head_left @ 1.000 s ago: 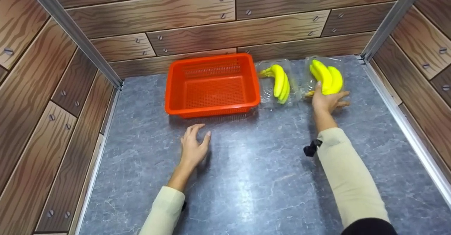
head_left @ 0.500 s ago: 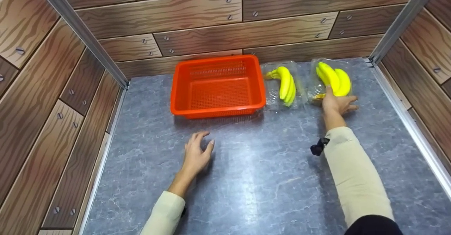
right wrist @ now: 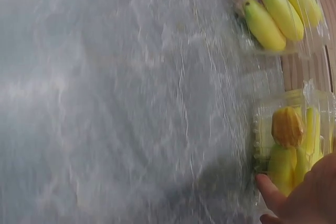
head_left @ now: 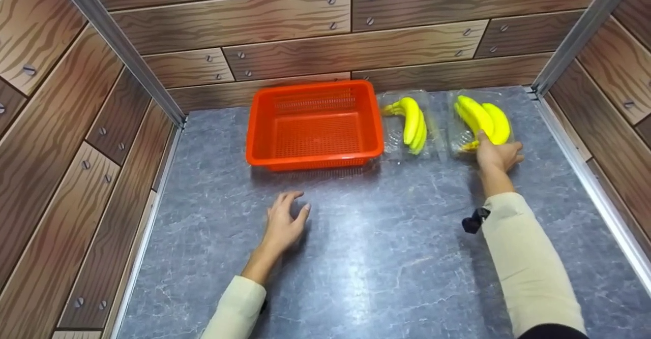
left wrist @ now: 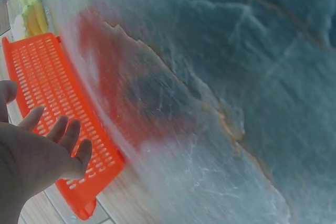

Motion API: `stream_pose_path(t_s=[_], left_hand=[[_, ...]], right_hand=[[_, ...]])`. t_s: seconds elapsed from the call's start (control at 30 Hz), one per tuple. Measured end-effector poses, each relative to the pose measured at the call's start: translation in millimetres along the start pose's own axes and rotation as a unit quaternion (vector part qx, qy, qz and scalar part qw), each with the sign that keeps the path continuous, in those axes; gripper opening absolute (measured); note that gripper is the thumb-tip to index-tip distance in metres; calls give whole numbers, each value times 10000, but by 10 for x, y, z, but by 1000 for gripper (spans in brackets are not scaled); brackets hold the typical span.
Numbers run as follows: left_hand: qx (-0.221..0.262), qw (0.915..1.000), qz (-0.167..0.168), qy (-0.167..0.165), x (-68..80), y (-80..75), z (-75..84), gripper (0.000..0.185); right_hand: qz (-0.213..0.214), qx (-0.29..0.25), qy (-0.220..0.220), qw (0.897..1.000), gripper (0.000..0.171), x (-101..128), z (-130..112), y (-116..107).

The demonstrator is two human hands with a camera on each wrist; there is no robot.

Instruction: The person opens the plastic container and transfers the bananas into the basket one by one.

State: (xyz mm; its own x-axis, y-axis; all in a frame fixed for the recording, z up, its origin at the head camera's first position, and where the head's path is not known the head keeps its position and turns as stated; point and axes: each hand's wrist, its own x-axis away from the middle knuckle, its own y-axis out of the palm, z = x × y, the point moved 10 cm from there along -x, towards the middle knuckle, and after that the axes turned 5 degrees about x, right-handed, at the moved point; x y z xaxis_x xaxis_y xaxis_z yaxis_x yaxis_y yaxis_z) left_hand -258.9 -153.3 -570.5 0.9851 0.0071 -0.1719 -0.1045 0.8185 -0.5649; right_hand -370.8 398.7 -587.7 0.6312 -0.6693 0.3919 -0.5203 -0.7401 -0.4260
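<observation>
Basket (head_left: 314, 125) at the back of the grey desk (head_left: 366, 257). Just right of the basket, one pack of bananas (head_left: 412, 120); farther right, a second pack (head_left: 480, 118), right hand (head_left: 497, 157) on its near end, fingers curled around it. Left hand (head_left: 283, 224) in front of the basket, fingers relaxed, holding nothing.

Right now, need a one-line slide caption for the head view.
Right hand grips a clear pack of bananas beside a second pack and an orange basket; left hand rests on the grey tabletop.
</observation>
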Motion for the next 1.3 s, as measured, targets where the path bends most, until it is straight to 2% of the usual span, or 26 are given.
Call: stream_pose_path(t_s=[0.1,0.3,0.5,0.77,0.93,1.13,1.3], left_hand=[[95,9999,-30,-93,18,10,-32,38],[646,9971,-109,-386,-4,20,-66,38],[740,9961,-168,-443,-13,33,-79,38],[1089,9905,-357,-760,6,78,-141,40],[1260,9867,-384,-956,22,95,-181,41],[1355,9835,-577,-1048,33,175,-226,40],[1498,9802,-605,-1145,35,196,-223,40]], right_hand=[[-77,98,-59,9999,110,-21,52,-56],[-454,405,-94,9981,113,-58,106,-190],[-759,730,-156,9943,111,-101,127,-332],[-1042,745,-239,9915,109,-186,169,-516],[-1284,697,-109,9892,116,-235,248,-637],[-1599,739,-127,9843,120,-249,302,-754],[-1875,1121,-404,9750,112,-250,290,-812]])
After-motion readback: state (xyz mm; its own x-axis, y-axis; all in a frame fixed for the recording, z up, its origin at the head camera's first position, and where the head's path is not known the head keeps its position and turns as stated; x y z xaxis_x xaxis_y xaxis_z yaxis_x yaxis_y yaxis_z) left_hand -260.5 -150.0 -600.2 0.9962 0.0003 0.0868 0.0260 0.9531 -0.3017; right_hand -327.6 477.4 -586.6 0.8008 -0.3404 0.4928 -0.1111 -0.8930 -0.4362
